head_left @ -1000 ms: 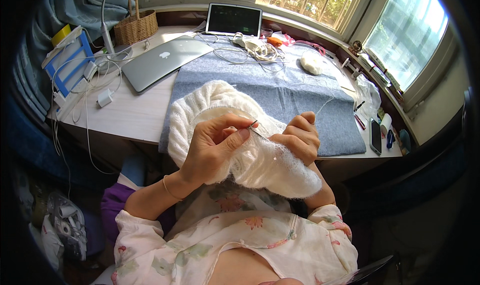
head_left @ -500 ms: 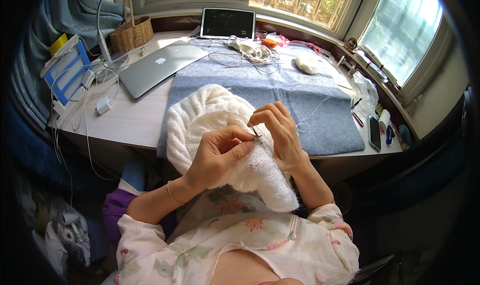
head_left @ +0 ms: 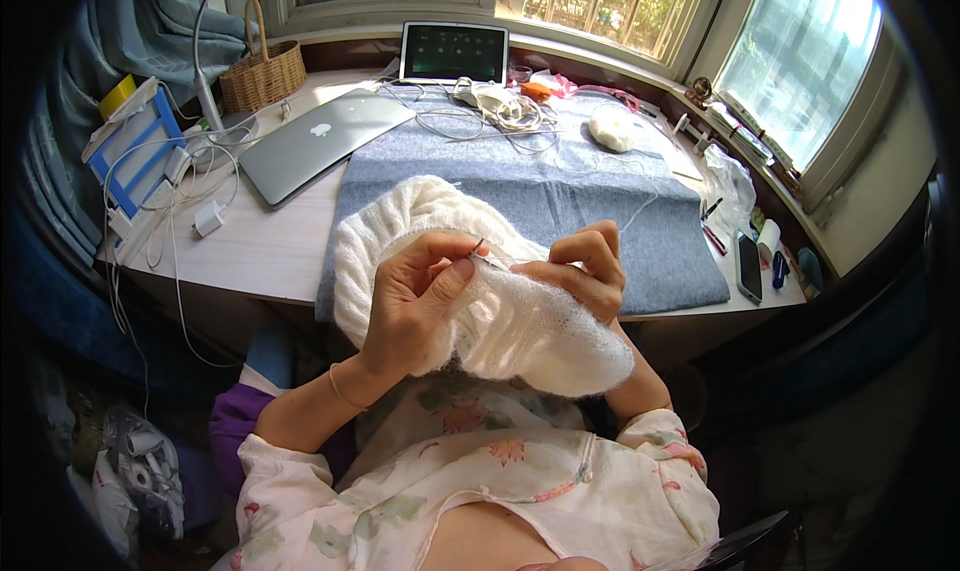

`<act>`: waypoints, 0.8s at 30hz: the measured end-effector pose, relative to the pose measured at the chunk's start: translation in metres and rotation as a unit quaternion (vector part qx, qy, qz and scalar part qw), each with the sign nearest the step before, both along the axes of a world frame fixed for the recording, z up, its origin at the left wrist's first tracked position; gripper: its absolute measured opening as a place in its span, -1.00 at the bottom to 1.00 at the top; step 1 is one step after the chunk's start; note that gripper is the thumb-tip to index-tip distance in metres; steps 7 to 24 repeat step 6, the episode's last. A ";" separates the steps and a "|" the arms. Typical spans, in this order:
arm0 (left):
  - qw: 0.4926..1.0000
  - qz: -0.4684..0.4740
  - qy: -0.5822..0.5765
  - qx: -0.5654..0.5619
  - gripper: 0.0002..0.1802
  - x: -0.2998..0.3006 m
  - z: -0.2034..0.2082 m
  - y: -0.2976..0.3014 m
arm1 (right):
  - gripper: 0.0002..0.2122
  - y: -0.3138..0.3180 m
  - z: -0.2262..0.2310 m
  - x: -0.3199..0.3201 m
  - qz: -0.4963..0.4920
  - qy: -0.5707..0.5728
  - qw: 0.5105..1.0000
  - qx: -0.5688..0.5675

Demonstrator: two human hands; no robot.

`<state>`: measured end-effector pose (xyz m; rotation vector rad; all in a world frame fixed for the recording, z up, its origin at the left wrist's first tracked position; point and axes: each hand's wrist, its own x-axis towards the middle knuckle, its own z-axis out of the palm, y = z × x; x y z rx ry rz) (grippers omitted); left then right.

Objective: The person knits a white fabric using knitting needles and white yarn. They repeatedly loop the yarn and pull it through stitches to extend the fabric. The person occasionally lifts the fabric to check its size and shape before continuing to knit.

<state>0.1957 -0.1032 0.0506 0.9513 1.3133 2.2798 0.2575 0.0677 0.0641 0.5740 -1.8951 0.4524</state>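
Observation:
A large, fluffy piece of white knitting (head_left: 550,331) hangs between my hands, its bulk spread over the near edge of the table and my lap. My left hand (head_left: 425,296) pinches its top edge, where the dark tip of a knitting needle (head_left: 478,247) sticks up beside the thumb. Curled closed at the right end of that edge is my right hand (head_left: 585,271), its forefinger stretched along the knitting; what lies inside the fingers is hidden. A thin white strand rises from near this hand toward a ball of white yarn (head_left: 612,129) farther back.
A blue-grey cloth (head_left: 660,271) covers the table's middle. On the left lie a silver laptop (head_left: 320,141), cables and a white charger (head_left: 208,218); a wicker basket (head_left: 262,76) stands behind. A tablet (head_left: 454,53) leans at the back. A phone (head_left: 748,266) rests at right.
My hands have moved apart, the right one outward to the right and the left slightly left. The knitting's hanging part has swung right and spread wider. The tablet's screen has lit up.

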 end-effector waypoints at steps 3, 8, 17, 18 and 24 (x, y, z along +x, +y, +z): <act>0.997 -0.069 0.019 0.000 -0.70 0.000 0.001 -0.002 | -0.72 -0.001 0.000 -0.002 0.082 -0.035 0.996 -0.011; 0.981 -0.191 0.042 -0.011 -0.57 -0.003 -0.003 -0.005 | -0.69 -0.001 -0.011 -0.008 0.140 -0.036 0.990 0.001; 0.981 -0.191 0.042 -0.011 -0.57 -0.003 -0.003 -0.005 | -0.69 -0.001 -0.011 -0.008 0.140 -0.036 0.990 0.001; 0.981 -0.191 0.042 -0.011 -0.57 -0.003 -0.003 -0.005 | -0.69 -0.001 -0.011 -0.008 0.140 -0.036 0.990 0.001; 0.981 -0.191 0.042 -0.011 -0.57 -0.003 -0.003 -0.005 | -0.69 -0.001 -0.011 -0.008 0.140 -0.036 0.990 0.001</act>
